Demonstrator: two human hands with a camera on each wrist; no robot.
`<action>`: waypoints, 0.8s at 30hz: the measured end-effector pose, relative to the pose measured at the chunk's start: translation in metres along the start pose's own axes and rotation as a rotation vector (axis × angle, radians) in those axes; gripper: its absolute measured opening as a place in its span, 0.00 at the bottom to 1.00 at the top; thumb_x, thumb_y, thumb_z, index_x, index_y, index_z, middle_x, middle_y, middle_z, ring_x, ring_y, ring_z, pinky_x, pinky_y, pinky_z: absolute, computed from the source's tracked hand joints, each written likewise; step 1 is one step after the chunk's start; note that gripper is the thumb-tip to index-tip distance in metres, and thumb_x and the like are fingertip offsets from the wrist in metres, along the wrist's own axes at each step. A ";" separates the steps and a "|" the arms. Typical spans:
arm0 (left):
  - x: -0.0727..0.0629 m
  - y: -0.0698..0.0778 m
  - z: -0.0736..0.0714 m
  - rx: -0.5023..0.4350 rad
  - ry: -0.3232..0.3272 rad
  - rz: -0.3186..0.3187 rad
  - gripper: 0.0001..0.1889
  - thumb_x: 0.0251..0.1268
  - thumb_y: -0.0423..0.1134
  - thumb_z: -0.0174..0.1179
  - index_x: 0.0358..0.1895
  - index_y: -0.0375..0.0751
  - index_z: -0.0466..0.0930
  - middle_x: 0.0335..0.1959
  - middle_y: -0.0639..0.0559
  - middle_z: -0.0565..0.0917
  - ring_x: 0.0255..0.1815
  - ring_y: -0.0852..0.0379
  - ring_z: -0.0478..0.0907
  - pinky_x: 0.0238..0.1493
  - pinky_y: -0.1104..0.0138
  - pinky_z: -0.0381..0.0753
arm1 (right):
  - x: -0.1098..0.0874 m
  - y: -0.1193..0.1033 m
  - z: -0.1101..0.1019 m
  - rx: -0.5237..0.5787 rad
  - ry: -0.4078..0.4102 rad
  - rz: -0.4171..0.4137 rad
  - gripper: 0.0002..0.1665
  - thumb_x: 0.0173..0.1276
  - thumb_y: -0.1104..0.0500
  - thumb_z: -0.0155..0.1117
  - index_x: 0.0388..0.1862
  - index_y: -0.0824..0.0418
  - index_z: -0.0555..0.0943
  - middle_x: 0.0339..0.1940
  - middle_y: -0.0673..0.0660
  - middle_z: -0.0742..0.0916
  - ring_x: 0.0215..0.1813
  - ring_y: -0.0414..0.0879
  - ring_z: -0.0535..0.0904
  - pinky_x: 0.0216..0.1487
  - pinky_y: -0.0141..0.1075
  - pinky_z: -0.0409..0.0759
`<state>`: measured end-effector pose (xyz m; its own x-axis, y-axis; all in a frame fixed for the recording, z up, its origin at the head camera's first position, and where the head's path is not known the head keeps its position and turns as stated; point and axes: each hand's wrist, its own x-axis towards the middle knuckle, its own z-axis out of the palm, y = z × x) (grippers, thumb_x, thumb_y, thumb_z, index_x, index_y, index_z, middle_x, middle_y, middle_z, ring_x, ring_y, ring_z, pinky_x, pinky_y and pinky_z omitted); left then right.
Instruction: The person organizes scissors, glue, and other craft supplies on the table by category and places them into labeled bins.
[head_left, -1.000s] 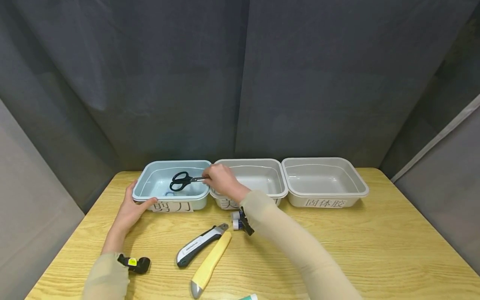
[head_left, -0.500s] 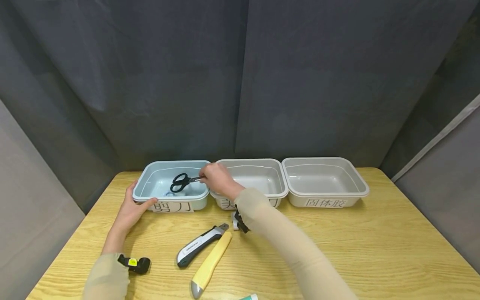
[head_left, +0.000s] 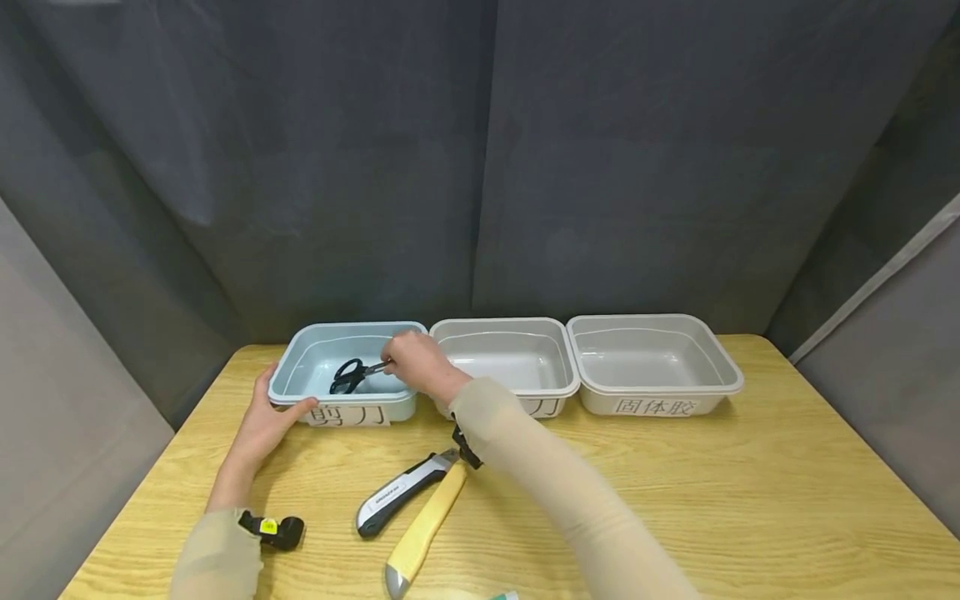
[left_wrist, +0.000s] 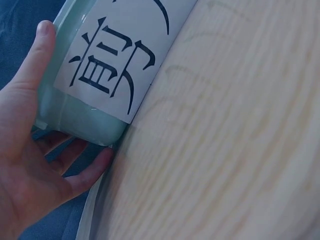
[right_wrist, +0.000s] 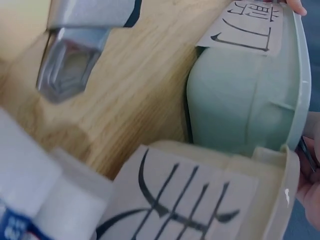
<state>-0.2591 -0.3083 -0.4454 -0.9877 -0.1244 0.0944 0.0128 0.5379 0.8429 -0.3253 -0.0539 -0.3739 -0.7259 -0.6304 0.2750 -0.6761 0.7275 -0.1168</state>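
Observation:
My right hand pinches black-handled scissors by the blade end, handles pointing left. The scissors are inside the light blue bin; whether they touch its floor I cannot tell. In the right wrist view, only a bit of blade shows beside the fingers. My left hand holds that bin's left front corner. The left wrist view shows the thumb along the rim and fingers curled beneath the bin's end. A paper label with large characters is on its front.
Right of it stand a middle grey-white bin and another bin, both labelled. In front lie a grey-black utility knife and a yellow one. White-capped sticks lie near the right wrist. A teal-white object touches the view's bottom edge.
My right hand has moved left and down, taking the scissors lower into the light blue bin. A small pale blue ring seen there before is now hidden. My left hand keeps its hold.

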 end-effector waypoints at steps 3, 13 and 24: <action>0.001 0.000 0.000 0.002 0.000 0.000 0.55 0.52 0.53 0.63 0.72 0.44 0.30 0.71 0.35 0.47 0.69 0.36 0.48 0.65 0.42 0.48 | 0.002 -0.004 0.002 0.010 -0.030 0.017 0.07 0.58 0.54 0.65 0.35 0.52 0.86 0.34 0.47 0.86 0.36 0.40 0.80 0.35 0.33 0.77; 0.002 -0.001 0.002 0.000 0.002 0.011 0.55 0.52 0.52 0.65 0.72 0.43 0.31 0.71 0.35 0.47 0.69 0.37 0.48 0.66 0.43 0.48 | 0.002 -0.008 0.009 0.031 -0.083 0.065 0.08 0.58 0.52 0.65 0.35 0.52 0.85 0.34 0.46 0.86 0.35 0.39 0.78 0.36 0.32 0.76; 0.002 0.000 0.002 0.002 0.004 0.017 0.54 0.53 0.50 0.64 0.72 0.43 0.31 0.70 0.35 0.49 0.69 0.38 0.49 0.66 0.44 0.48 | -0.002 -0.002 0.012 0.104 -0.077 0.080 0.08 0.61 0.54 0.63 0.38 0.52 0.85 0.36 0.46 0.86 0.38 0.38 0.78 0.41 0.31 0.76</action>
<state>-0.2615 -0.3069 -0.4462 -0.9868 -0.1182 0.1109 0.0295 0.5415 0.8402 -0.3236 -0.0574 -0.3858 -0.7830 -0.5933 0.1869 -0.6221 0.7470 -0.2346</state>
